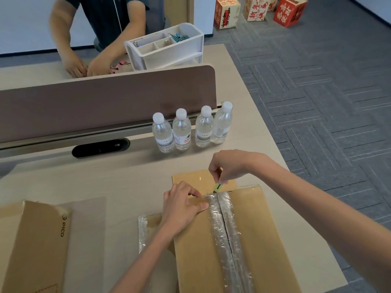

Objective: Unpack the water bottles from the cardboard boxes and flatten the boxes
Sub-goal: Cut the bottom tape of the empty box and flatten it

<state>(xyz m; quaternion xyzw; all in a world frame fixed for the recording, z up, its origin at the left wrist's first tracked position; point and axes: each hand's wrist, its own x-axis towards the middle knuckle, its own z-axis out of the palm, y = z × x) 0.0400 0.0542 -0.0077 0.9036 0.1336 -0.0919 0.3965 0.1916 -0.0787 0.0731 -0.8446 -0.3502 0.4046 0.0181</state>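
The cardboard box [264, 240] lies nearest, its near end cut off by the frame. The left hand [184, 205] presses flat on its top beside the tape seam [224, 229]. The right hand [230, 166] pinches a green cutter [218, 186] at the seam's far end; the blade cannot be made out. Four water bottles [190, 127] stand upright beyond the hands. The box sits near the right edge of the table [127, 176].

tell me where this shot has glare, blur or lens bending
Head view: soft, even light; glare streaks on the clear plastic tape along the brown cardboard box; wide-angle distortion fans the clear plastic water bottles outward; the right hand pinching the small green cutter is sharp, the far person's arms look soft.
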